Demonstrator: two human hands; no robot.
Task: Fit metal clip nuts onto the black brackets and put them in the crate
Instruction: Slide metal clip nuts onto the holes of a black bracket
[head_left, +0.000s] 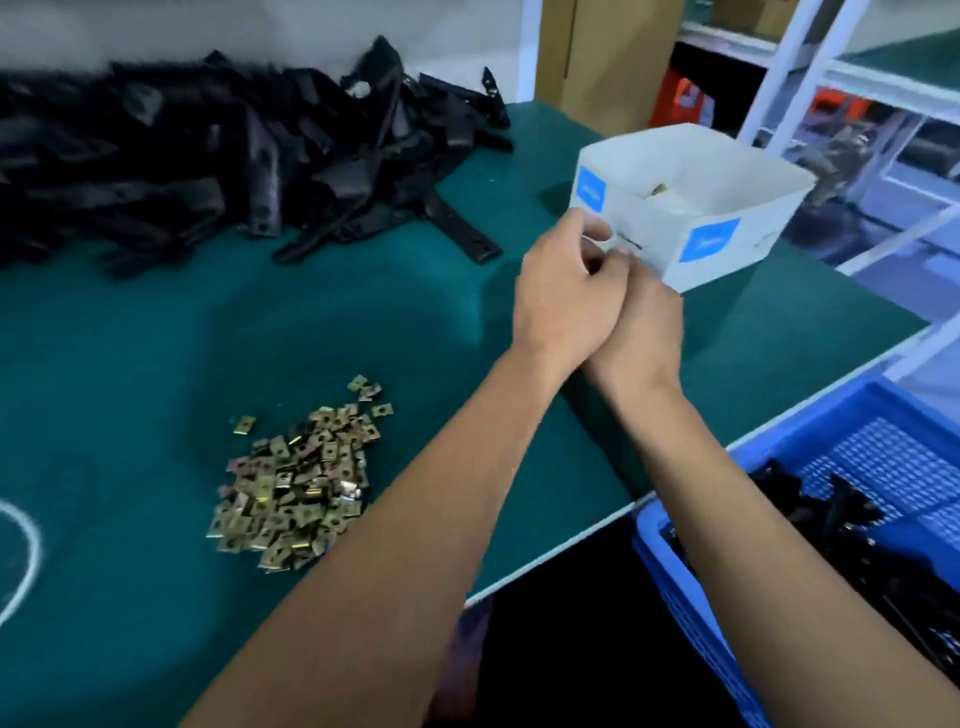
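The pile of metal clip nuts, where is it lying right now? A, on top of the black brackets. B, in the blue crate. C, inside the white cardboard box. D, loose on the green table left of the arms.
D: the pile of metal clip nuts lies loose on the green table, left of the arms, apart from the white cardboard box, the blue crate and the black brackets.

Light: even, fairly bright overhead | Shadows: soft, dark under forearms on counter (130, 322) | Blur: upper left smeared, hands soft | Edges: wide-angle bending at right
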